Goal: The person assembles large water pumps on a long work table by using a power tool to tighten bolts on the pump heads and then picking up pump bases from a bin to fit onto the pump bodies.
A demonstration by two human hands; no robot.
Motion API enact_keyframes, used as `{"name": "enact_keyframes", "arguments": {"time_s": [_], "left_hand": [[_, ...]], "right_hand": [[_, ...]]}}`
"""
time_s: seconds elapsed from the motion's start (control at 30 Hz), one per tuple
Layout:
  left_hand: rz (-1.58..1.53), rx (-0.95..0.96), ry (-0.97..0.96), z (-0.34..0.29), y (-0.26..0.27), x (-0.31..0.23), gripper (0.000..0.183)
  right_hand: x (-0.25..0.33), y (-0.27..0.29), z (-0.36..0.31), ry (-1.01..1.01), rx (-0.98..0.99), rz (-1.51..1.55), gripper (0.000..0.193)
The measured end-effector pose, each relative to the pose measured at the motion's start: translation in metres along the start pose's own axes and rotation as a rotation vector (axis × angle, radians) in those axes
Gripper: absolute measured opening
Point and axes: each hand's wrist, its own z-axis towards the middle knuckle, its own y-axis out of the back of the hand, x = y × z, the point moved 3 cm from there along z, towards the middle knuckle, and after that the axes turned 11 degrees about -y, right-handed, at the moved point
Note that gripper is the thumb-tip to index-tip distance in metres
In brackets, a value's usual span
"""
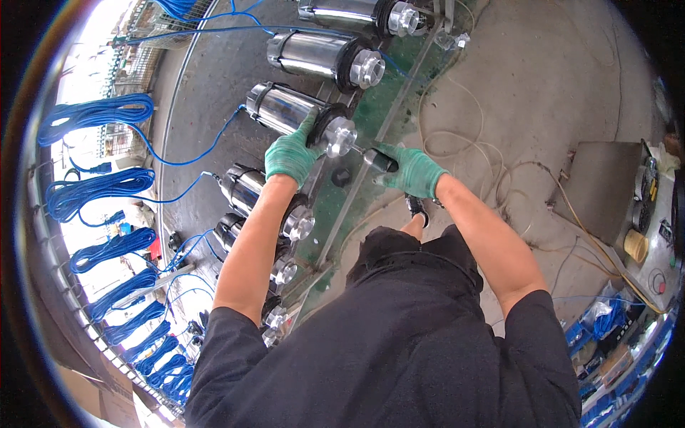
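Note:
A row of shiny steel pumps, cylinders with black bands and silvery stepped ends, lies on a bench. My left hand (293, 155), in a green knit glove, grips the end of one steel pump (280, 107) near its black ring, one finger stretched along it. In my right hand (416, 170), also gloved in green, is a black-handled screwdriver (380, 160). Its thin metal shaft points at the silvery end of that pump, and the tip seems to meet it. My right fingertips are partly hidden behind the handle.
Two more pumps (325, 58) lie beyond, and several nearer me (246, 187). Coiled blue cables (100, 192) hang along a rack at the left, running to the pumps. A green bench edge (371, 118) lies under the pump ends. Hoses (492, 153) trail on the floor beside a dark box (598, 182).

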Motion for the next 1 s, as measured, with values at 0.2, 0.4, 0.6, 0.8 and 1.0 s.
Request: {"name": "enact_keyframes", "arguments": {"time_s": [0.2, 0.4, 0.6, 0.8, 1.0], "left_hand": [[-0.046, -0.029, -0.002, 0.001, -0.001, 0.001, 0.079], [-0.105, -0.065, 0.005, 0.005, -0.007, 0.004, 0.075], [-0.14, -0.092, 0.003, 0.005, -0.01, 0.005, 0.072], [-0.114, -0.061, 0.038, 0.001, -0.003, -0.001, 0.073], [-0.073, -0.075, 0.024, 0.003, -0.004, -0.001, 0.074]], "right_hand": [[0.002, 0.001, 0.009, -0.03, 0.014, 0.021, 0.065], [-0.005, -0.002, 0.014, 0.027, -0.003, 0.081, 0.065], [-0.005, 0.0, 0.013, 0.058, -0.012, -0.049, 0.074], [0.01, 0.004, 0.003, -0.028, 0.055, -0.142, 0.081], [-0.016, -0.003, 0.002, 0.056, 0.021, 0.058, 0.08]]}}
